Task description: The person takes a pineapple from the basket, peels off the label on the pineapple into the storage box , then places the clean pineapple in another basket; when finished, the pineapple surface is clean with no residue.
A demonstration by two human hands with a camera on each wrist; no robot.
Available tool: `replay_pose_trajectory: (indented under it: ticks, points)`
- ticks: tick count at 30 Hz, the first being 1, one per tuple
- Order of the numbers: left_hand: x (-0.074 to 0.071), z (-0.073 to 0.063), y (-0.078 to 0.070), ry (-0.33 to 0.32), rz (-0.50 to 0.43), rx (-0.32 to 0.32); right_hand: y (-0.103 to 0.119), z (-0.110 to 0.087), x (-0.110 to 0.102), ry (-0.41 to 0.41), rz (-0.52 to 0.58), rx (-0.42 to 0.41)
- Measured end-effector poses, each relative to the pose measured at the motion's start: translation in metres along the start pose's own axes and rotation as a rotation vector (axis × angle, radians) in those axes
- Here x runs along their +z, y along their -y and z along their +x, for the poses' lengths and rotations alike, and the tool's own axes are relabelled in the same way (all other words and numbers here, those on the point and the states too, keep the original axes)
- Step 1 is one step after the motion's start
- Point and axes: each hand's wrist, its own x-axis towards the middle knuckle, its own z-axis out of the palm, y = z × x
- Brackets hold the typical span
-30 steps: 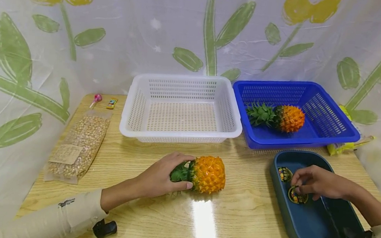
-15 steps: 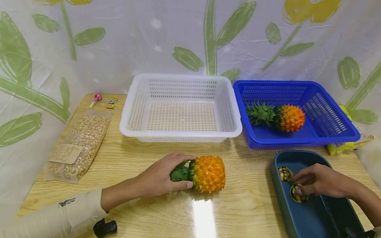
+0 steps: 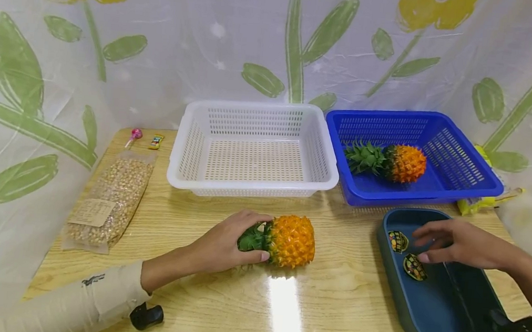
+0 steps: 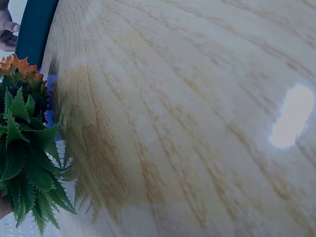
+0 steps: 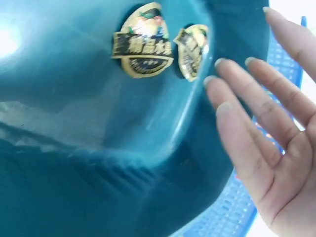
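Note:
My left hand (image 3: 226,242) grips a small orange pineapple (image 3: 292,241) by its green crown as it lies on its side on the table. In the left wrist view its spiky leaves (image 4: 32,158) fill the lower left. My right hand (image 3: 475,246) hovers over a dark teal basin (image 3: 442,321), fingers spread and holding nothing. Two black-and-gold fruit stickers (image 3: 415,267) (image 3: 397,241) are at the basin's left end. The right wrist view shows the larger-looking sticker (image 5: 144,47) flat on the floor, apart from my fingertips (image 5: 224,111).
A white basket (image 3: 252,188) stands at the back centre. Beside it, a blue basket (image 3: 439,194) holds another pineapple (image 3: 408,164). At left lie a bag of corn kernels (image 3: 113,195), a lollipop (image 3: 136,134) and a small yellow packet (image 3: 156,141). A yellow bag (image 3: 473,205) shows behind the blue basket.
My right hand has let go of the nearer sticker, which now lies in the basin, and has lifted back to the right with fingers loosened. My left hand and its pineapple stay put.

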Motion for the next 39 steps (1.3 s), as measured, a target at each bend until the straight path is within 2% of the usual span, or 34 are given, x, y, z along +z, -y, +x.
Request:
replay_pose_trajectory:
  ticks: [4, 8, 14, 20, 28, 36, 39]
  points:
    - [0.0, 0.0, 0.0, -0.002, -0.001, -0.002, 0.01, 0.004, 0.0, -0.027, -0.017, -0.048]
    - [0.0, 0.0, 0.0, -0.003, 0.001, -0.002, 0.024, 0.013, 0.003, -0.025, 0.014, -0.105]
    - [0.001, 0.0, 0.001, -0.005, -0.001, -0.004, 0.053, 0.034, 0.014, 0.005, 0.095, -0.141]
    - [0.002, 0.0, 0.001, -0.012, -0.005, 0.004, 0.081, 0.059, 0.029, -0.033, 0.11, -0.184]
    - [0.003, 0.0, 0.002, -0.011, 0.007, -0.006, 0.11, 0.094, 0.057, -0.123, 0.133, -0.169]
    - [0.003, 0.0, 0.003, -0.022, 0.004, 0.015, 0.125, 0.123, 0.084, -0.122, 0.148, -0.206]
    - [0.002, 0.0, 0.002, -0.02, -0.007, 0.02, 0.132, 0.13, 0.091, -0.114, 0.122, -0.189]
